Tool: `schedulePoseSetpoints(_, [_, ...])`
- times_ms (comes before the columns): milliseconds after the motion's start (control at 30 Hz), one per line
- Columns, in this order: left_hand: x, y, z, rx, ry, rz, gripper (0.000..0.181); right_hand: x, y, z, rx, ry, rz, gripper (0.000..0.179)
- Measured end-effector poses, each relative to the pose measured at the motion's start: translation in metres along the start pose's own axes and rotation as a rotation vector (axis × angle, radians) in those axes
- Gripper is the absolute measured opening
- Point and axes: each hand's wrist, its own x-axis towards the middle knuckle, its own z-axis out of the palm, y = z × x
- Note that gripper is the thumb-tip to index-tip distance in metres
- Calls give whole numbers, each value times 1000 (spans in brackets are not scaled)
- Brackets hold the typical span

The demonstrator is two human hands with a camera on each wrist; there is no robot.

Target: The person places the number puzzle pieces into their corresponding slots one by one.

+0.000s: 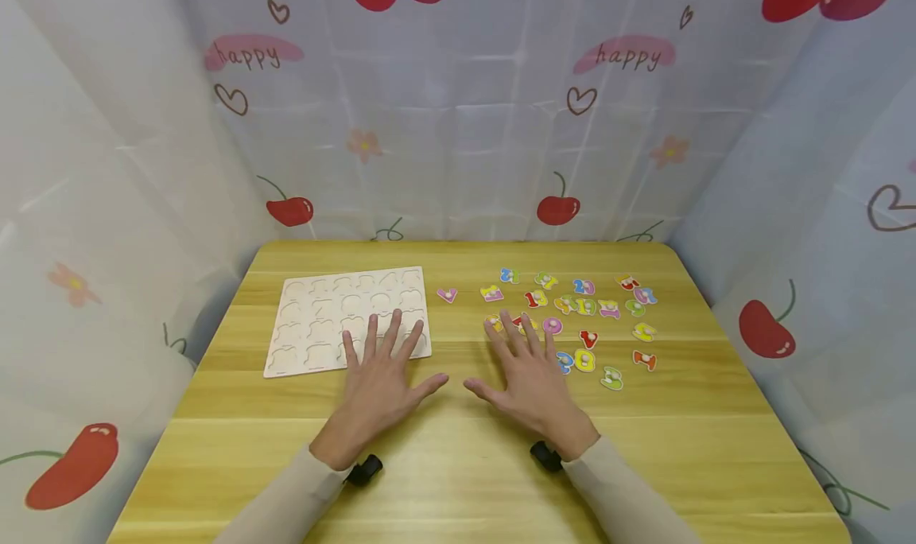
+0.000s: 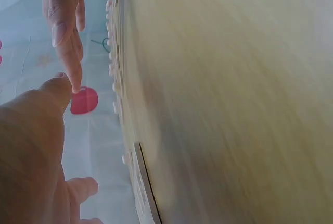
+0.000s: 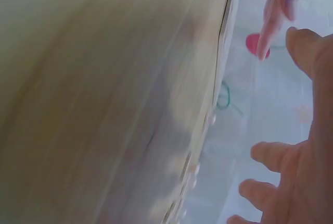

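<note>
My left hand (image 1: pixel 379 385) is held palm down with fingers spread, its fingertips over the near right part of a pale wooden puzzle board (image 1: pixel 296 355). Rows of shallow cutouts cover that board. My right hand (image 1: pixel 533 385), also spread and holding nothing, hovers at the left side of a scatter of colourful knobbed puzzle pieces. Near its fingers lie a purple ring-shaped piece (image 1: pixel 553 326), a red piece (image 1: pixel 588 339) and a yellow ring-shaped piece (image 1: pixel 584 360). Its fingers partly hide several pieces. In both wrist views the hands stand above the tabletop.
A small purple V-shaped piece (image 1: pixel 447 295) lies just right of the board. More pieces, such as an orange one (image 1: pixel 645 359) and a green one (image 1: pixel 611 378), spread across the right side of the wooden table (image 1: pixel 458 480). Printed curtains (image 1: pixel 458 130) enclose the table's back and sides.
</note>
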Motion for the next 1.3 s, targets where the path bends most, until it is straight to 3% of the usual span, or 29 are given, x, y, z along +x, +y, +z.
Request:
schedulePoseSetpoints(233, [-2, -22, -3, 20, -47, -75, 106, 16, -28, 9, 26, -98, -83, 95])
schedulePoseSetpoints(567, [-10, -69, -18, -25, -67, -198, 107, 37, -60, 24, 46, -194, -228, 89])
schedulePoseSetpoints(800, [-18, -104, -29, -63, -149, -302, 112, 43, -66, 26, 27, -293, -249, 84])
schedulePoseSetpoints(933, [-20, -120, -34, -69, -181, -337, 115, 43, -64, 23, 18, -294, -247, 78])
schedulePoseSetpoints(1100, [-22, -123, -33, -54, -177, -304, 109, 39, -55, 19, 36, -275, -246, 68])
schedulePoseSetpoints(1300, [-21, -106, -29, -28, -128, -245, 101, 26, -43, 10, 61, -224, -245, 56])
